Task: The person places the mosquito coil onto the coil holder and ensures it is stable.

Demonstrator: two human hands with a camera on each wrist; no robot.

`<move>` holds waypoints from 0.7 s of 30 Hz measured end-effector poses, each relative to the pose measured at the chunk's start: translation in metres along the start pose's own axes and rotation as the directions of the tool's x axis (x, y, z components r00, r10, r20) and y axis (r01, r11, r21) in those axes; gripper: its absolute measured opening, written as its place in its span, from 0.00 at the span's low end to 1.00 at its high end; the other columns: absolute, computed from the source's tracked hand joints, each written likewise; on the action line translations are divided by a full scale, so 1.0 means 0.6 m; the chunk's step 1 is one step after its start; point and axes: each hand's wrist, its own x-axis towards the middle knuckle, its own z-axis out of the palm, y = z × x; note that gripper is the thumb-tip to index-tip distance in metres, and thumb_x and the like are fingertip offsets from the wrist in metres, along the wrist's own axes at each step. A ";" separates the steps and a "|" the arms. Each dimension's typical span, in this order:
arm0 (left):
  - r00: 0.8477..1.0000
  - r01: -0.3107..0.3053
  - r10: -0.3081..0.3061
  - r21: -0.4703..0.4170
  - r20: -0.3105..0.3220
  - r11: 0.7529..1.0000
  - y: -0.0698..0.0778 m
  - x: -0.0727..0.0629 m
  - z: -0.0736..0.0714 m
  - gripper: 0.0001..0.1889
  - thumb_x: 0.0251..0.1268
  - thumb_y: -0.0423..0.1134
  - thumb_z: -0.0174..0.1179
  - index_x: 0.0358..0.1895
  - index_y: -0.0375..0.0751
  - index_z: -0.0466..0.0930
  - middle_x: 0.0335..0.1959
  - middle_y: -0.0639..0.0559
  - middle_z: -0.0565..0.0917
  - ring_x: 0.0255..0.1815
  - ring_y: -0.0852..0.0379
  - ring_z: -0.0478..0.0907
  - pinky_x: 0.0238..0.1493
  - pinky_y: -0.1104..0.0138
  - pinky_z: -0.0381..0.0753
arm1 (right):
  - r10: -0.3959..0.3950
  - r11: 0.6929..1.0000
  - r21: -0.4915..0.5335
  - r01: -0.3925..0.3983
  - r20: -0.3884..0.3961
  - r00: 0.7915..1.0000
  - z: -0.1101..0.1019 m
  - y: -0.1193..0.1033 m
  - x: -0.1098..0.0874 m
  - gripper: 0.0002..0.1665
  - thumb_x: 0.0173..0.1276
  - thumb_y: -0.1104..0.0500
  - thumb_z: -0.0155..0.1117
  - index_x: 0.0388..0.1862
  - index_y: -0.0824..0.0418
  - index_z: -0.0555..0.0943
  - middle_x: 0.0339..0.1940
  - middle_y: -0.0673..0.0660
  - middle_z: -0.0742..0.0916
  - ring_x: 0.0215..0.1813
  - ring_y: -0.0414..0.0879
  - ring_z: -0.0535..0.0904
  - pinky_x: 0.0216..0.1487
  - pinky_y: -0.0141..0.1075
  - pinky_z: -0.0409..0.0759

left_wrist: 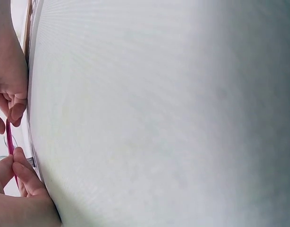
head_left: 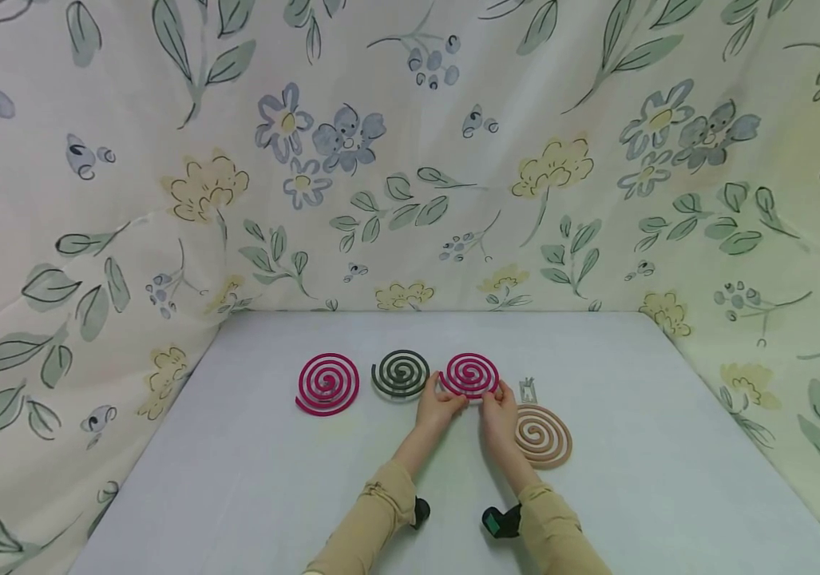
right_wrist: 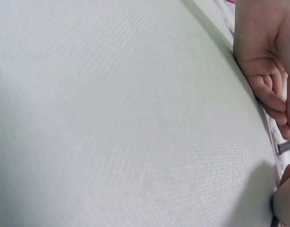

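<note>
Both hands hold the near edge of a magenta mosquito coil (head_left: 472, 373), one at each side. My left hand (head_left: 438, 406) pinches its left front edge, and my right hand (head_left: 499, 411) has thumb and fingers at the right front edge. From the left wrist the coil (left_wrist: 11, 142) appears edge-on between the two hands, with a small metal stand (left_wrist: 31, 162) under it. Just left of my left hand is a dark green coil (head_left: 402, 372). A tan coil (head_left: 568, 441) lies flat on the table, partly behind my right wrist.
A second magenta coil (head_left: 327, 383) stands farther left in the row. A loose metal stand (head_left: 524, 391) sits beyond the tan coil. The white table (head_left: 237, 479) ends at a floral cloth (head_left: 395, 255) hanging at the back and sides.
</note>
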 end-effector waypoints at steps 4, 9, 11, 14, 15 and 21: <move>0.995 -0.097 0.097 -0.010 0.026 0.995 -0.047 0.029 0.002 0.43 0.51 0.36 0.70 0.69 0.32 0.56 0.23 0.45 0.85 0.21 0.58 0.81 0.27 0.67 0.79 | -0.005 1.000 -0.027 0.005 -0.004 1.000 0.002 0.001 -0.002 0.28 0.65 0.66 0.50 0.63 0.77 0.66 0.33 0.56 0.75 0.33 0.38 0.66 0.32 0.24 0.64; 1.000 -0.026 0.026 0.040 0.001 0.999 0.008 -0.006 0.001 0.38 0.53 0.27 0.65 0.68 0.24 0.56 0.29 0.33 0.84 0.21 0.56 0.79 0.28 0.69 0.78 | 0.006 0.998 -0.070 -0.006 0.005 1.000 0.003 0.003 -0.006 0.28 0.65 0.64 0.50 0.63 0.77 0.66 0.37 0.60 0.77 0.37 0.43 0.70 0.38 0.29 0.68; 0.999 -0.033 0.033 0.031 0.002 0.999 0.019 -0.015 0.000 0.37 0.54 0.25 0.63 0.67 0.22 0.55 0.29 0.32 0.84 0.20 0.60 0.77 0.27 0.72 0.76 | 0.009 0.997 -0.081 -0.009 0.008 1.000 0.004 0.004 -0.008 0.28 0.66 0.64 0.49 0.63 0.78 0.65 0.42 0.66 0.79 0.42 0.49 0.72 0.44 0.35 0.72; 0.992 -0.126 0.126 0.024 0.005 0.992 -0.062 0.037 0.011 0.39 0.53 0.31 0.67 0.67 0.25 0.56 0.25 0.41 0.85 0.19 0.62 0.78 0.24 0.73 0.76 | 0.022 0.995 -0.093 -0.020 0.016 1.000 0.004 0.001 -0.013 0.29 0.65 0.64 0.48 0.63 0.79 0.64 0.48 0.72 0.79 0.47 0.55 0.74 0.49 0.42 0.74; 0.990 -0.141 0.141 0.012 0.010 0.990 -0.100 0.063 0.016 0.41 0.52 0.35 0.69 0.67 0.27 0.57 0.23 0.46 0.85 0.19 0.62 0.79 0.24 0.72 0.77 | 0.026 0.994 -0.105 -0.024 0.018 0.999 0.004 0.000 -0.015 0.29 0.65 0.64 0.48 0.63 0.79 0.64 0.47 0.72 0.79 0.46 0.56 0.74 0.48 0.42 0.74; 0.987 -0.157 0.157 0.009 0.020 0.988 -0.270 0.178 0.041 0.45 0.47 0.44 0.73 0.66 0.36 0.58 0.22 0.54 0.85 0.20 0.60 0.81 0.22 0.67 0.79 | 0.035 0.986 -0.164 -0.027 0.041 0.999 -0.005 -0.009 -0.029 0.31 0.62 0.65 0.49 0.62 0.80 0.65 0.41 0.68 0.80 0.41 0.52 0.74 0.37 0.29 0.68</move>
